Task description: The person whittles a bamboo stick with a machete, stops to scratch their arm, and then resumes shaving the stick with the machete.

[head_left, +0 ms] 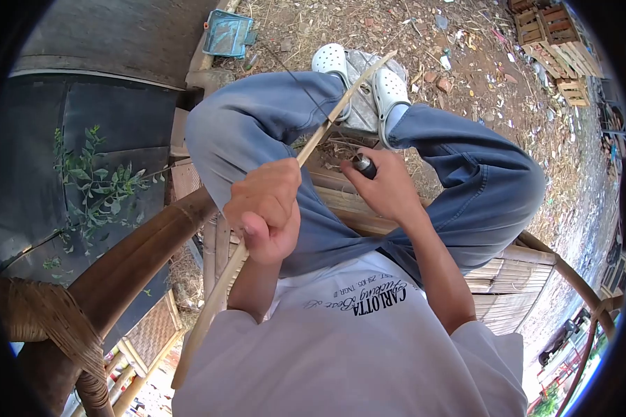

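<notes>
The bamboo strip (318, 136) slants from far right to near left, already long and narrow; what remains undone cannot be told. The left hand (266, 205) grips it tightly; the right hand (391, 186) is curled round a black handle (364, 166). Knees and the chair's bamboo arm (149, 250) edge the open gap between the legs.

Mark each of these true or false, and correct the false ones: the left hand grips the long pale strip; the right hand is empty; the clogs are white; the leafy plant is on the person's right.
The left hand grips the long pale strip. True.
The right hand is empty. False: the right hand holds a black handle.
The clogs are white. True.
The leafy plant is on the person's right. False: the leafy plant is on the left.
</notes>
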Demonstrator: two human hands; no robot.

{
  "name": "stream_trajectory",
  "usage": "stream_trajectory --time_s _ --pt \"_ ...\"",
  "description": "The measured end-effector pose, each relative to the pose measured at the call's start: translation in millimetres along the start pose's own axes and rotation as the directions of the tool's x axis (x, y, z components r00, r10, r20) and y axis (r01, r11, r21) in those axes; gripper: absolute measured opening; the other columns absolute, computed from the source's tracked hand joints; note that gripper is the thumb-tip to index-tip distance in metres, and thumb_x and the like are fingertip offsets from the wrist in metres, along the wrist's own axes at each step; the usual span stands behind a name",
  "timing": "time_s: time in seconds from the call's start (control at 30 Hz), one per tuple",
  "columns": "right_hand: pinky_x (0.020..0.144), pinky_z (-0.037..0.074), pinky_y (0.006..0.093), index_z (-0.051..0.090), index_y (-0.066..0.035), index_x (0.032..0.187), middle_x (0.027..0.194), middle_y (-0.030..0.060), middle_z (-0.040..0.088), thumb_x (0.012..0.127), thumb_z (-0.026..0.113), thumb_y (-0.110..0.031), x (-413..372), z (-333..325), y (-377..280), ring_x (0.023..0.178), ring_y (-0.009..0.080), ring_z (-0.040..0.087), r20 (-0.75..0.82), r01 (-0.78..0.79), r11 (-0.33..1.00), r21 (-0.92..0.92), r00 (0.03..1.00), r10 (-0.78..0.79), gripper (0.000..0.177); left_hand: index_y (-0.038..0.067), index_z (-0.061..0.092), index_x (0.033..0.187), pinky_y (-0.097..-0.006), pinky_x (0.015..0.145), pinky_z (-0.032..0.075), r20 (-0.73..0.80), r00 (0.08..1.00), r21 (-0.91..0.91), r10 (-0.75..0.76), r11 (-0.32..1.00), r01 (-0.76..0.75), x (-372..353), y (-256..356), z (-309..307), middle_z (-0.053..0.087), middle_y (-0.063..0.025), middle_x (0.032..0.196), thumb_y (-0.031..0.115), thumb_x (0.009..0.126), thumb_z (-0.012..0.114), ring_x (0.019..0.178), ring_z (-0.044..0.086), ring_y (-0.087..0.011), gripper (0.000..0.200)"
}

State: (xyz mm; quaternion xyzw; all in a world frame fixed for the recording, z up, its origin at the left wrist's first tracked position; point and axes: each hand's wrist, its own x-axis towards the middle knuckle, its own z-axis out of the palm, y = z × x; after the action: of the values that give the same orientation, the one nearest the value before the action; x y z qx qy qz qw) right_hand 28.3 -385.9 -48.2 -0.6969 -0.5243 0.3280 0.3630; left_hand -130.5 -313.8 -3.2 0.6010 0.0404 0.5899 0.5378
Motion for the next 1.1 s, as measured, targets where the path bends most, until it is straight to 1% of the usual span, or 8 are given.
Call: stream_trajectory --time_s 0.13,0.27,0.4,0.47,0.7,0.87,0.97,1.1 --pt "0.054 0.041 0.0375 0.061 0.004 0.08 0.056 0.0155 0.055 0.086 0.064 -0.024 6.7 -3.8 6.4 0.05 0.0253 0.052 0.091 -0.265 0.964 0.023 0.961 0.262 0.029 0.015 0.026 0.055 -0.0298 0.05 0.016 -0.043 0.999 -0.015 -0.024 1.0 0.023 8.0 -3.6 -11.8 0.023 0.005 0.046 0.039 0.103 0.03 0.043 0.015 -0.0104 0.054" --pt "0.054 0.042 0.0384 0.063 0.004 0.079 0.058 0.0191 0.054 0.086 0.063 -0.021 -4.5 -3.6 -6.4 0.052 0.032 0.052 0.113 -0.071 0.996 -0.048 0.991 0.076 0.027 0.014 0.026 0.055 -0.0299 0.049 0.016 0.004 0.999 -0.035 -0.035 0.999 0.035 7.3 -3.2 -13.1 0.023 0.0047 0.045 0.038 0.103 0.032 0.043 0.016 -0.0104 0.054" --pt "0.055 0.042 0.0394 0.063 0.005 0.079 0.06 0.021 0.055 0.085 0.063 -0.021 0.0 -8.1 -2.1 0.054 0.0362 0.051 0.134 -0.126 0.992 -0.006 0.983 0.126 0.026 0.014 0.027 0.055 -0.0299 0.049 0.016 0.051 0.997 -0.019 -0.049 0.999 0.05 7.6 -3.5 -14.2 0.023 0.0047 0.045 0.037 0.101 0.036 0.042 0.016 -0.0106 0.053" --pt "0.063 0.047 0.0456 0.066 0.002 0.083 0.069 0.0215 0.063 0.082 0.064 -0.021 12.8 -15.0 6.5 0.069 0.0417 0.061 0.082 -0.311 0.944 -0.107 0.944 0.32 0.023 0.014 0.027 0.054 -0.0297 0.047 0.016 0.08 0.997 -0.028 -0.005 1.0 0.007 9.6 -7.8 -16.2 0.023 0.0047 0.044 0.032 0.098 0.041 0.04 0.015 -0.0104 0.05" --pt "0.059 0.045 0.0436 0.063 0.006 0.079 0.065 0.025 0.059 0.084 0.061 -0.021 -10.3 -5.4 -5.3 0.063 0.0416 0.059 0.144 -0.129 0.991 -0.04 0.981 0.133 0.027 0.014 0.024 0.052 -0.0291 0.045 0.015 0.028 0.999 -0.017 -0.024 1.0 0.024 10.8 -5.2 -9.2 0.022 0.0045 0.042 0.021 0.092 0.043 0.037 0.014 -0.0098 0.045" --pt "0.064 0.046 0.0461 0.063 0.002 0.075 0.064 0.0235 0.059 0.08 0.063 -0.019 10.2 -16.3 24.3 0.067 0.0442 0.058 -0.053 -0.32 0.923 -0.211 0.947 0.317 0.022 0.015 0.025 0.051 -0.0278 0.044 0.014 0.13 0.991 -0.06 -0.024 0.998 0.032 6.1 5.4 -6.7 0.022 0.0057 0.042 0.025 0.092 0.047 0.036 0.014 -0.0088 0.048" --pt "0.066 0.049 0.0483 0.065 0.002 0.075 0.069 0.0251 0.061 0.077 0.061 -0.02 -9.4 -8.0 -20.6 0.07 0.0443 0.059 0.132 -0.082 0.993 -0.087 0.987 0.093 0.022 0.016 0.026 0.05 -0.0274 0.044 0.015 0.124 0.992 -0.064 -0.023 0.997 0.031 3.7 13.8 -3.1 0.023 0.0064 0.041 0.029 0.092 0.049 0.037 0.016 -0.0082 0.05" --pt "0.074 0.051 0.0506 0.069 -0.001 0.079 0.074 0.0245 0.065 0.075 0.06 -0.021 24.7 2.5 28.0 0.073 0.043 0.063 -0.001 -0.279 0.929 -0.243 0.958 0.287 0.022 0.016 0.026 0.051 -0.0274 0.048 0.018 0.065 0.997 -0.03 -0.028 0.999 0.03 -7.3 25.5 -0.6 0.024 0.0069 0.043 0.03 0.095 0.045 0.041 0.017 -0.0082 0.05"
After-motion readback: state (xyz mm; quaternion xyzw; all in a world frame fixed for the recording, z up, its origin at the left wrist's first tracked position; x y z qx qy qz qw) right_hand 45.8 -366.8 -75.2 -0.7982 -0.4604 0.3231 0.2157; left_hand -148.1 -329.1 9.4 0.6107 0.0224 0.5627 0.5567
